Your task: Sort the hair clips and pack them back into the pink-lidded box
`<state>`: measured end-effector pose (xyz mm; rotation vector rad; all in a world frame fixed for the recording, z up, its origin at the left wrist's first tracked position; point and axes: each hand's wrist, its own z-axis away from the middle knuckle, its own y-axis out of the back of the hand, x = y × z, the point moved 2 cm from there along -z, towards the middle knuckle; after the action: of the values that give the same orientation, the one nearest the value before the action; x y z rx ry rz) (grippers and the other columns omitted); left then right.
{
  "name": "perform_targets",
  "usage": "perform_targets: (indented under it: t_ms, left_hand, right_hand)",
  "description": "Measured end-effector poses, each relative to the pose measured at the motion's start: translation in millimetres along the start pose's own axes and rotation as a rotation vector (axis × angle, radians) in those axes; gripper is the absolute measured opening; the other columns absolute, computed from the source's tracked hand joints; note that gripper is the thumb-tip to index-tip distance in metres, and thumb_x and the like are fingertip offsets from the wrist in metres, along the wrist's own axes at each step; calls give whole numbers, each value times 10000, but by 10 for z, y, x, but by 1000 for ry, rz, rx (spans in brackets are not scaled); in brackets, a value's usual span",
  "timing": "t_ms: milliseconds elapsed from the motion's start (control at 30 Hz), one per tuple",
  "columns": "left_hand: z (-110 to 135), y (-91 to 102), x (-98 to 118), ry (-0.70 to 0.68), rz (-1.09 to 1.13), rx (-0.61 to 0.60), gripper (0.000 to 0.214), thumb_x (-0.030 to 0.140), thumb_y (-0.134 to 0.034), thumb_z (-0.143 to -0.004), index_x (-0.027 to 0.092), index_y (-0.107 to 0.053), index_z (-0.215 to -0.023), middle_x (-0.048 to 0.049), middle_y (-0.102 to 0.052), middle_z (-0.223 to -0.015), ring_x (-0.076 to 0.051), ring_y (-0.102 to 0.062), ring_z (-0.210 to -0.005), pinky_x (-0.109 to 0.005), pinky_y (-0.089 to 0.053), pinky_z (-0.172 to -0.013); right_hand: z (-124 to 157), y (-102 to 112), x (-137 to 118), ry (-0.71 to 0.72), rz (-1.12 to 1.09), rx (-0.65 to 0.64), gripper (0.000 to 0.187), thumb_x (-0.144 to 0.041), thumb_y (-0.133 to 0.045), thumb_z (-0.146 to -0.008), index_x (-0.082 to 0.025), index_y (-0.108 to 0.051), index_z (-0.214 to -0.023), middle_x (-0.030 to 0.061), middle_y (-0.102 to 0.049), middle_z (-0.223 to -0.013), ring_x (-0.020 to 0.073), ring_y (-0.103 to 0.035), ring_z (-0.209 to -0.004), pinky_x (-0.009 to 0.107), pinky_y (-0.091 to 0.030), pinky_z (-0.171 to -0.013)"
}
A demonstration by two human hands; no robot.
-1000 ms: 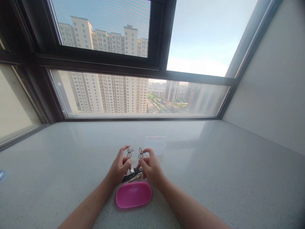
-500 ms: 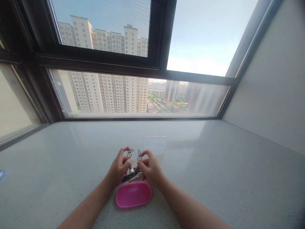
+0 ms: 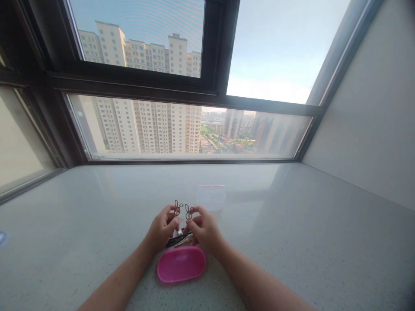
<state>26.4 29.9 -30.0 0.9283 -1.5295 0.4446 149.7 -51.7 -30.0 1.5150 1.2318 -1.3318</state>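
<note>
Your left hand (image 3: 164, 226) pinches brown rabbit-eared loop (image 3: 177, 211); your right hand (image 3: 206, 230) pinches matching loop (image 3: 188, 213) just beside it. Pale speckled sill (image 3: 279, 242) spreads beneath grip: dark bundle (image 3: 174, 240) under hands, pink dish (image 3: 181, 265) nearer you, clear bag (image 3: 213, 198) beyond. Dark-framed window (image 3: 142, 87) ahead, white wall (image 3: 369, 116) off right.

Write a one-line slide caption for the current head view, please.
Left hand and right hand each hold a brown bunny-shaped loop beyond a pink oval tray on a speckled windowsill.
</note>
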Motion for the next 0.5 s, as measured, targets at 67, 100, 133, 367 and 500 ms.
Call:
perform_targets:
  t_ms: [67,100,133,367,500]
  left_hand:
    - [-5,-2,11,0,4,-4,220,295,-477,-775,167,-454,-953,59,-543,-541,-63,-394,-352,-153,-294,-344]
    - [-8,-2,17,-1,5,-6,215,296,-479,-774,165,-458,-942,57,-545,-539,-64,-396,-353,-154,-299,-346]
    - [-11,-2,22,-1,8,-5,210,297,-481,-773,163,-462,-933,55,-546,-537,-64,-399,-353,-155,-305,-347]
    - [-17,2,0,-7,40,-14,187,298,-488,-770,162,-477,-899,48,-559,-561,-59,-396,-359,-157,-323,-355]
    - [-13,-1,-7,-10,45,-23,168,289,-486,-772,164,-484,-884,49,-561,-563,-58,-395,-365,-158,-325,-362]
  right_hand:
    - [-4,-2,3,-3,2,-2,233,-296,-533,-730,-166,-445,-902,-23,-629,-569,46,-409,-275,138,-344,-258]
    - [-4,-3,6,-4,4,-4,224,-299,-535,-728,-162,-454,-886,-19,-630,-569,47,-412,-275,139,-345,-257]
    - [-2,-4,10,-5,5,-5,219,-303,-536,-728,-159,-459,-873,-14,-631,-570,48,-414,-276,140,-345,-257]
    - [9,-4,10,-16,1,-11,213,-310,-551,-716,-149,-490,-841,-11,-628,-560,45,-412,-271,145,-356,-261]
    - [9,-1,-2,-21,-4,0,208,-304,-561,-715,-145,-509,-839,-14,-622,-561,45,-421,-283,145,-364,-269]
